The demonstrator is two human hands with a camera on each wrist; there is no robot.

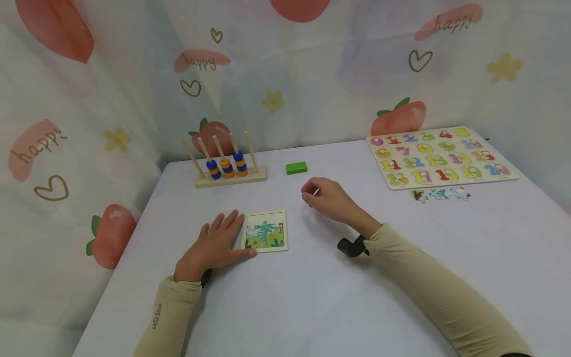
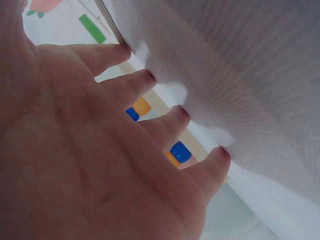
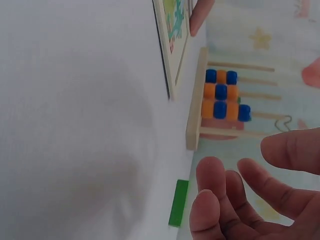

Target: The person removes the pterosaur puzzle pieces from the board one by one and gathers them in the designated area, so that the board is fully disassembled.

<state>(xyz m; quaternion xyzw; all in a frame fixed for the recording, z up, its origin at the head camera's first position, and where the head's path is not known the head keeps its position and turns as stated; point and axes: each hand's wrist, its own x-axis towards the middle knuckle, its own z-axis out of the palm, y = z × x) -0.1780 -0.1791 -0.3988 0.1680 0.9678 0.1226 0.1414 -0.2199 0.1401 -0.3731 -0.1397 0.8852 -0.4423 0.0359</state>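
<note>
A small square jigsaw board [image 1: 265, 231] with a green dinosaur-like picture lies on the white table, a pale strip across its upper part. My left hand [image 1: 214, 248] rests spread at the board's left side, thumb along the lower left corner and index fingertip near the upper left edge. In the left wrist view the left fingers [image 2: 167, 127] are spread, their tips on the table cloth. To the right of the board, my right hand [image 1: 330, 198] hovers above the table with loosely bent fingers. The right wrist view shows nothing between the right thumb and fingers [image 3: 210, 180].
Behind the board stands a wooden bead rack [image 1: 231, 181] with blue and orange beads on upright pegs. A green block [image 1: 296, 168] lies beside it. At the right back is a number puzzle board [image 1: 392, 187], with several jigsaw pieces [image 1: 441, 194] along its front edge.
</note>
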